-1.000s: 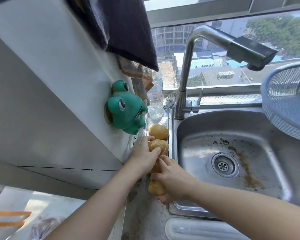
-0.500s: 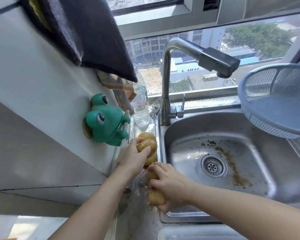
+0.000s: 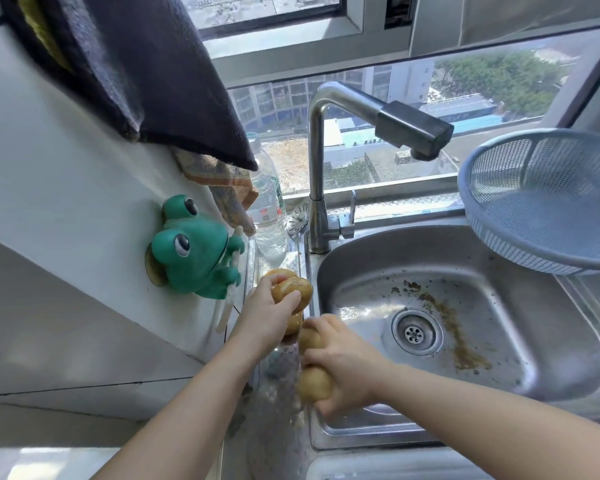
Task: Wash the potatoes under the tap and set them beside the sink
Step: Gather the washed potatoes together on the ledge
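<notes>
Several yellow-brown potatoes lie in a row on the narrow ledge left of the steel sink (image 3: 520,372). My left hand (image 3: 267,320) is closed on one potato (image 3: 293,288) near the far end of the row; another potato (image 3: 278,272) peeks out behind it. My right hand (image 3: 343,362) grips a near potato (image 3: 313,382), with one more potato (image 3: 309,338) under its fingers. The tap (image 3: 413,128) arches over the basin, and no water runs from it. Brown dirt streaks the basin beside the drain (image 3: 415,332).
A green frog holder (image 3: 194,251) sticks to the left wall above the ledge. A clear water bottle (image 3: 267,216) stands at the ledge's far end. Dark cloths (image 3: 146,64) hang overhead at left. A blue mesh colander (image 3: 548,199) overhangs the sink's right side.
The head camera has tipped up and shifted, showing more window. Both hands stay on the same potatoes at the ledge; the left hand's potato sits slightly higher.
</notes>
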A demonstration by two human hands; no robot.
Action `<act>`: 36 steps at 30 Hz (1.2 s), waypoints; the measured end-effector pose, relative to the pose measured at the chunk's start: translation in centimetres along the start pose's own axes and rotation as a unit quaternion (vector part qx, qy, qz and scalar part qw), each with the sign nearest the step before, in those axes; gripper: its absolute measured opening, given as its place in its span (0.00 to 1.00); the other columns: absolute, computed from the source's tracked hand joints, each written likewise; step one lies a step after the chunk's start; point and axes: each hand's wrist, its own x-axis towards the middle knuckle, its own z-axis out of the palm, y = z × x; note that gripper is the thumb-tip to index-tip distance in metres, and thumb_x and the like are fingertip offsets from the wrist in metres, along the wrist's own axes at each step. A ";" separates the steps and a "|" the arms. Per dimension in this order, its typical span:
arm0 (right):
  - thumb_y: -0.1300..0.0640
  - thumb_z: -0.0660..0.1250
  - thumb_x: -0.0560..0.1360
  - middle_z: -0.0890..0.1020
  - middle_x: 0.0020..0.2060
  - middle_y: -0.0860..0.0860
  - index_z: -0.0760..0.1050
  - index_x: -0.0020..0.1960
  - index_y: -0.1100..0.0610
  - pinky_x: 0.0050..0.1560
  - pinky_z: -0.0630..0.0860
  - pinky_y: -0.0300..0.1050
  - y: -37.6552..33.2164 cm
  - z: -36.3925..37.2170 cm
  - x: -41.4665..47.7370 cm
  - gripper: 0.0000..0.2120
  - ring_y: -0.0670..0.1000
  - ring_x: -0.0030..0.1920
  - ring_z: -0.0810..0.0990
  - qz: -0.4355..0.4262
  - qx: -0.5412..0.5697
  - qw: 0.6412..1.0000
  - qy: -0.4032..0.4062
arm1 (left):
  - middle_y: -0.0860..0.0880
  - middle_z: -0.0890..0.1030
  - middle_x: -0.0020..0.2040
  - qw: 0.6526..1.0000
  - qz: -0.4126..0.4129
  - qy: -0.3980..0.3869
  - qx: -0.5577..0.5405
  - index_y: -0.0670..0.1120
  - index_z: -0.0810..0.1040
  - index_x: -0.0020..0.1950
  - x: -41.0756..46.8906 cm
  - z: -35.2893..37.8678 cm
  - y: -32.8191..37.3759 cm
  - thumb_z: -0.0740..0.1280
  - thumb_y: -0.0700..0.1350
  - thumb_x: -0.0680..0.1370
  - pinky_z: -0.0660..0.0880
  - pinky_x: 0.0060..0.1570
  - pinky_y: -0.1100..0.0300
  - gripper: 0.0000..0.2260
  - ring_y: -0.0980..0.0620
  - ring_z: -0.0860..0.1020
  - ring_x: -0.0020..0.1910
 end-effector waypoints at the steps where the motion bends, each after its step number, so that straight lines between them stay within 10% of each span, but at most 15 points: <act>1: 0.45 0.74 0.58 0.69 0.62 0.57 0.80 0.49 0.53 0.64 0.63 0.45 0.6 -1.0 -0.4 0.22 0.59 0.63 0.64 0.022 0.035 0.999 0.029 | 0.47 0.74 0.59 0.999 -0.013 -0.016 -0.040 0.53 0.70 0.60 0.1 0.1 0.4 0.64 0.45 0.79 0.78 0.50 0.52 0.11 0.48 0.76 0.55; 4: 0.47 0.76 0.58 0.67 0.60 0.52 0.80 0.49 0.50 0.62 0.60 0.43 3.8 -3.9 -1.3 0.20 0.54 0.63 0.63 0.154 0.105 0.974 0.126 | 0.44 0.75 0.58 0.991 0.013 -0.098 -0.093 0.47 0.72 0.63 0.5 1.3 0.6 0.64 0.42 0.79 0.78 0.46 0.55 0.13 0.48 0.78 0.51; 10: 0.40 0.69 0.58 0.66 0.55 0.51 0.76 0.47 0.48 0.56 0.72 0.46 8.6 -5.0 -5.7 0.21 0.54 0.58 0.63 0.387 0.117 0.914 -0.034 | 0.51 0.70 0.57 0.921 0.155 -0.161 0.320 0.54 0.74 0.65 0.7 6.2 0.4 0.68 0.49 0.74 0.68 0.51 0.65 0.19 0.51 0.75 0.53; 19: 0.41 0.73 0.58 0.67 0.56 0.48 0.78 0.50 0.47 0.58 0.65 0.38 9.5 -7.8 -8.9 0.22 0.49 0.60 0.65 0.386 0.144 0.909 0.063 | 0.49 0.73 0.55 0.949 0.152 -0.148 0.231 0.54 0.75 0.62 2.1 10.8 3.4 0.70 0.50 0.73 0.67 0.49 0.65 0.18 0.54 0.72 0.47; 28: 0.38 0.72 0.55 0.75 0.51 0.50 0.79 0.51 0.52 0.43 0.68 0.32 12.6 -19.7 -12.7 0.29 0.46 0.48 0.76 0.373 0.183 0.859 0.298 | 0.57 0.79 0.49 0.963 0.218 -0.110 -0.112 0.52 0.75 0.60 0.5 16.4 14.8 0.71 0.48 0.74 0.74 0.48 0.72 0.16 0.65 0.78 0.47; 33: 0.49 0.78 0.62 0.77 0.32 0.48 0.76 0.37 0.51 0.37 0.71 0.43 18.4 -22.9 -14.5 0.12 0.48 0.33 0.75 0.419 0.208 0.826 0.314 | 0.50 0.80 0.52 0.963 0.215 -0.134 -0.091 0.46 0.74 0.64 3.8 22.2 20.2 0.71 0.45 0.73 0.74 0.49 0.68 0.20 0.57 0.79 0.47; 36: 0.37 0.72 0.53 0.79 0.43 0.55 0.77 0.35 0.51 0.41 0.74 0.44 22.7 -23.1 -15.4 0.20 0.54 0.41 0.78 0.496 0.133 0.813 0.275 | 0.44 0.76 0.59 0.963 0.230 -0.138 -0.013 0.46 0.75 0.64 6.2 25.9 22.0 0.71 0.44 0.72 0.75 0.59 0.54 0.20 0.48 0.78 0.53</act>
